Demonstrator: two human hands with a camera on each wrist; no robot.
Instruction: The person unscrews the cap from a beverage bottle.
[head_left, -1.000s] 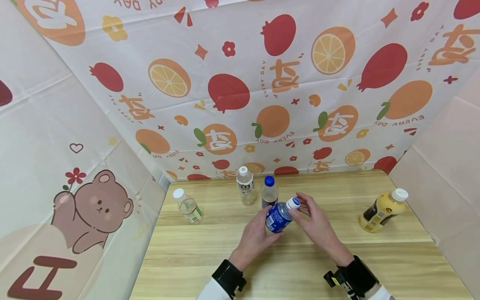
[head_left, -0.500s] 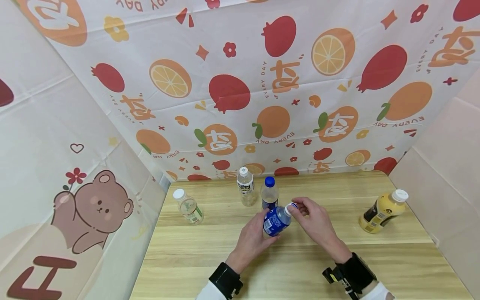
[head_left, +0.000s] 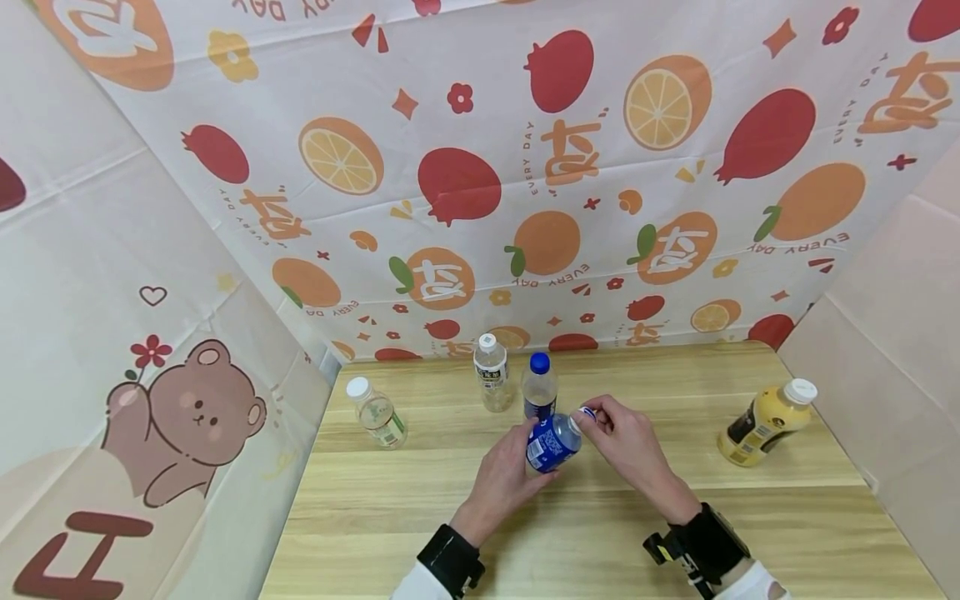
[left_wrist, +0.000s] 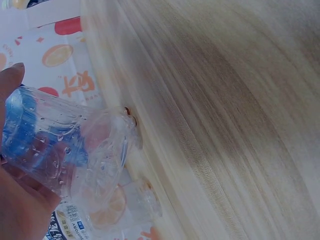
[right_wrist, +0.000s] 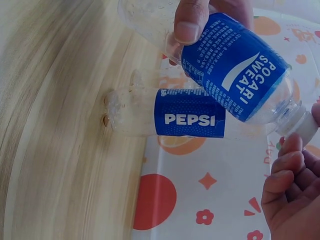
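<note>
Tilted above the table, a blue-labelled Pocari Sweat bottle (head_left: 551,446) has its neck toward the right. My left hand (head_left: 498,477) grips it around the body, and the clear lower part (left_wrist: 95,145) shows in the left wrist view. Thumb and fingers of my right hand (head_left: 633,446) pinch the white bottle cap (right_wrist: 303,129) on its neck. Just behind stands an upright Pepsi bottle (head_left: 539,387) with a blue cap, partly covered by the held bottle; its label (right_wrist: 190,120) is readable in the right wrist view.
A clear white-capped bottle (head_left: 492,375) stands behind, left of the Pepsi bottle. Another clear bottle (head_left: 378,417) is at the table's left, and a yellow drink bottle (head_left: 763,423) at the right. Printed cloth (head_left: 465,108) hangs along the back of the wooden table (head_left: 390,517).
The Pocari Sweat bottle has shifted slightly left and tipped further to the right. My right fingers, loosely around the cap earlier, now pinch it. The standing bottles stay in place.
</note>
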